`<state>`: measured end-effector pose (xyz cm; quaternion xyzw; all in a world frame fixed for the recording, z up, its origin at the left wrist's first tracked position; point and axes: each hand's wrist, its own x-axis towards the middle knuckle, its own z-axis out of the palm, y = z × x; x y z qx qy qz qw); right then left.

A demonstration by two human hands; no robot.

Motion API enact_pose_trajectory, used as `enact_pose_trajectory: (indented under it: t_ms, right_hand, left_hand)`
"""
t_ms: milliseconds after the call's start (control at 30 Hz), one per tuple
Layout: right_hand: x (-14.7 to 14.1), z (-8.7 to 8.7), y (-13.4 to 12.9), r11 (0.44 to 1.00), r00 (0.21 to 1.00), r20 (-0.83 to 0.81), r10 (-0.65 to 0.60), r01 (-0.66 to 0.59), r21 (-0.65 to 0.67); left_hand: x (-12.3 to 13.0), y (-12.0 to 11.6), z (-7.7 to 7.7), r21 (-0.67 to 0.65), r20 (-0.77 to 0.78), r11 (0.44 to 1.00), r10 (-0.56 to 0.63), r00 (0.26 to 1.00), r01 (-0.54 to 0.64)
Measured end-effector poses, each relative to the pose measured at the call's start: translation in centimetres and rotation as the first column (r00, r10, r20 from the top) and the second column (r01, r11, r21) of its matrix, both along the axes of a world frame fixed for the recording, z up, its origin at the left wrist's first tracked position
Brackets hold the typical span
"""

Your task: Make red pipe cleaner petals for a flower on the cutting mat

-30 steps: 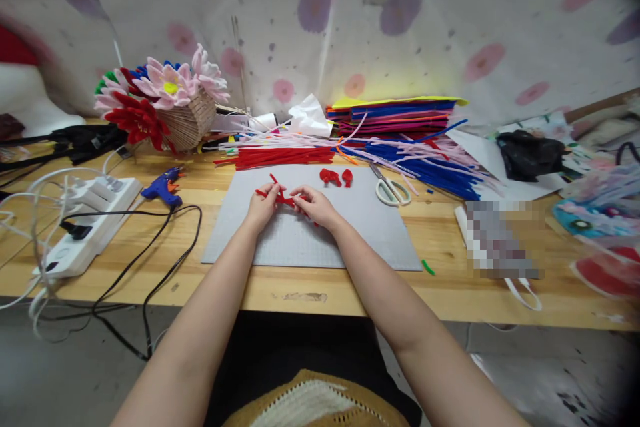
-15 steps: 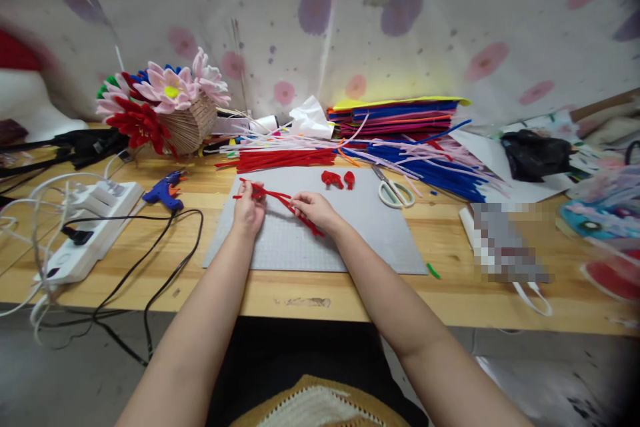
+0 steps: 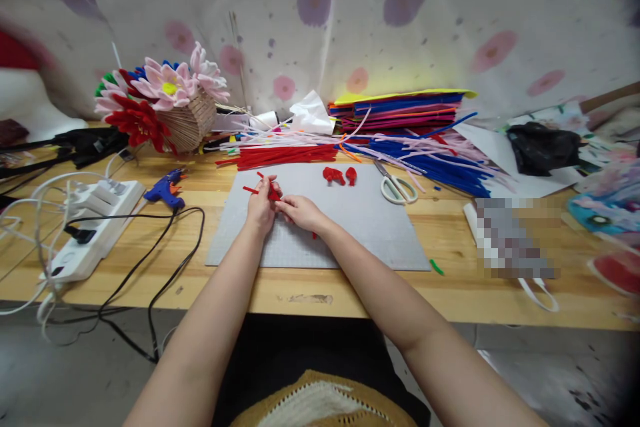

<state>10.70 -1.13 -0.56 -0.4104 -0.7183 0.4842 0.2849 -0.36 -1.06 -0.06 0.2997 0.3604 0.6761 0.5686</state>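
Over the grey cutting mat [image 3: 370, 233], my left hand [image 3: 263, 203] is closed around red pipe cleaners [image 3: 251, 190], whose ends stick out to its left. Right beside it, my right hand [image 3: 300, 211] pinches the same red stems near the left fingertips. A short red end shows below my right hand. Two small red twisted pieces [image 3: 334, 176] lie at the mat's upper part. Green-handled scissors [image 3: 399, 189] rest across the mat's upper right edge.
Red pipe cleaners [image 3: 287, 157] and blue ones [image 3: 450, 173] lie behind the mat. A blue glue gun [image 3: 166, 191], a white power strip [image 3: 95, 233] and looping black cables are at left. A flower basket [image 3: 193, 120] stands behind them. A green scrap [image 3: 437, 267] lies right.
My hands have come together; my left hand moved right and my right hand slid left along the red stems. Less of the stems shows between them. The view has shifted slightly.
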Motion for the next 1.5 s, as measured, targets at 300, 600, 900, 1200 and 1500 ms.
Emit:
enact_pose_trajectory:
  t_ms: [300, 600, 900, 1200, 1500]
  right_hand:
    - [0.5, 0.3, 0.1, 0.947, 0.957, -0.229, -0.178, 0.104, -0.303]
    - [0.9, 0.9, -1.2, 0.874, 0.854, 0.472, -0.219, -0.044, 0.484]
    - [0.1, 0.8, -0.9, 0.854, 0.889, 0.43, -0.159, -0.095, 0.512]
    - [0.6, 0.6, -2.6, 0.931, 0.988, 0.156, 0.008, -0.065, 0.36]
    - [-0.1, 0.1, -0.4, 0.97, 0.979, -0.121, -0.165, 0.183, 0.161]
  left_hand:
    - [0.7, -0.3, 1.6, -0.063, 0.212, 0.951, -0.283, 0.935, 0.302]
    - [-1.3, 2.4, 2.7, -0.373, 0.451, 0.911, 0.01, 0.892, 0.178]
    - [-0.7, 3.4, 3.7, -0.479, 0.239, 0.877, 0.104, 0.965, 0.024]
    - [-1.9, 4.7, 3.9, -0.418, 0.18, 0.899, 0.226, 0.958, -0.133]
    - [-8.8, 2.8, 10.3, -0.07, 0.188, 0.998, 0.007, 0.982, 0.006]
